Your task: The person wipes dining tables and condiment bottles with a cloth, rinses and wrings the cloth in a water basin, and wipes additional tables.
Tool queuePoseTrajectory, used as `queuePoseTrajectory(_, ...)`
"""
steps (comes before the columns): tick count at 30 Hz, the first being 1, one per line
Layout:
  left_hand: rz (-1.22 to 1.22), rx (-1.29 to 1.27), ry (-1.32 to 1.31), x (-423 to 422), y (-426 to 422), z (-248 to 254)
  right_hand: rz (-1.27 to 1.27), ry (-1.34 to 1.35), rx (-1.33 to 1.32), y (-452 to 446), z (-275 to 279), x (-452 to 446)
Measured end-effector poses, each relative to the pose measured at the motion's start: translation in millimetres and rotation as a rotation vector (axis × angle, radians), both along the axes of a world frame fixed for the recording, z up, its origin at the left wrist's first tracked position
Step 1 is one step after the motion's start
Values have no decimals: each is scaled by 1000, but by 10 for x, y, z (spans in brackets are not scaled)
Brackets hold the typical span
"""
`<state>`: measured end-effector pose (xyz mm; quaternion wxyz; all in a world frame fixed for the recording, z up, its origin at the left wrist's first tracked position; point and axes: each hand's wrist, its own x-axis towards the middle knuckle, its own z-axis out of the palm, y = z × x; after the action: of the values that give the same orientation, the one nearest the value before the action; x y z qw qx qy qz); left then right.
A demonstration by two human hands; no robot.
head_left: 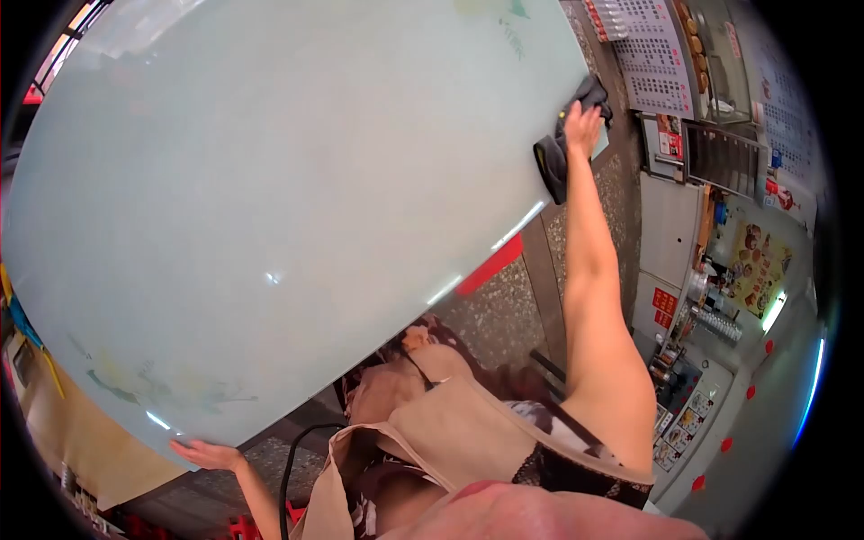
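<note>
A large pale glass tabletop [297,180] with faint green leaf patterns near its corners fills much of the view. At its far right corner, my right hand [583,130] is on a bunched dark grey cloth [553,166], fingers closed over it. The cloth lies at the table's edge, part of it hanging over. Down at the near left corner, my left hand [205,454] rests against the table's edge with fingers stretched out and nothing in them.
My beige apron [450,423] is close to the table's near edge. A red item [490,265] shows beneath that edge. To the right are a counter with a white cabinet [670,225], printed menu sheets [652,54] and a glass display case [724,58]. Speckled floor [508,310] lies below.
</note>
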<state>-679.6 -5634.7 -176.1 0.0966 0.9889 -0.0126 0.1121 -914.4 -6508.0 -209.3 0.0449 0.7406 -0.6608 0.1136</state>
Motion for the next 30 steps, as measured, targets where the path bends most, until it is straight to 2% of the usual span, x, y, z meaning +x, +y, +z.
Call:
queuePoseTrajectory(1,34,27,13,12,-17,17,-29,27,13,105,56,126)
queuePoseTrajectory(3,15,65,4,30,-20,6,77,40,-14,329,48,614)
queuePoseTrajectory(4,4,107,-1,5,-3,6,238,-47,-89,620,61,1067)
queuePoseTrajectory(5,3,111,9,-1,18,20,523,111,-164,833,-189,1386)
queuePoseTrajectory(6,20,100,17,7,0,10,661,-43,-138,1508,176,2052)
queuePoseTrajectory(7,34,89,21,22,4,0,857,38,-354,1909,177,2524)
queuePoseTrajectory(8,28,148,-6,14,13,-38,966,-102,-317,2339,192,2981)
queuePoseTrajectory(9,32,149,-9,6,24,-70,1061,-307,-171,2868,270,3331)
queuePoseTrajectory(12,14,176,-74,-43,53,-72,1324,-499,337,4474,439,3938)
queuePoseTrajectory(13,9,148,-65,-56,56,-90,1398,-582,406,5039,433,3968)
queuePoseTrajectory(15,51,139,-103,-53,44,-46,1634,-518,571,6182,338,3963)
queuePoseTrajectory(17,101,-56,-59,-36,-65,-23,1866,-533,386,7693,-161,3701)
queuePoseTrajectory(18,223,-285,0,-81,2,-42,2152,-343,486,8187,-193,3578)
queuePoseTrajectory(19,235,-288,-40,-6,-197,33,2433,-73,436,7954,251,3556)
queuePoseTrajectory(20,384,-278,-85,50,-533,225,2424,-320,447,8218,12,3548)
queuePoseTrajectory(21,529,-272,-116,109,-790,332,2473,-249,445,8093,74,3680)
queuePoseTrajectory(22,331,-271,-137,216,-980,309,2415,-221,491,7953,100,3908)
queuePoseTrajectory(23,145,-164,-147,365,-1225,270,2346,-187,529,7732,89,4221)
queuePoseTrajectory(24,47,-151,-85,565,-1568,297,2178,-295,369,7474,-29,4545)
queuePoseTrajectory(25,-53,-136,-25,793,-1936,296,1970,-563,230,7085,-221,4930)
queuePoseTrajectory(26,-149,-105,0,1033,-2253,247,1977,-253,400,6205,192,5352)
queuePoseTrajectory(27,-245,-65,23,1280,-2594,234,1807,-484,337,5414,261,5599)
queuePoseTrajectory(28,-319,-62,42,1515,-2952,251,1688,-448,384,4615,391,5816)
queuePoseTrajectory(29,-394,-55,64,1700,-3286,288,1583,-466,224,3870,368,5903)
queuePoseTrajectory(30,-432,-49,79,1842,-3557,314,1544,-225,328,3063,606,5858)
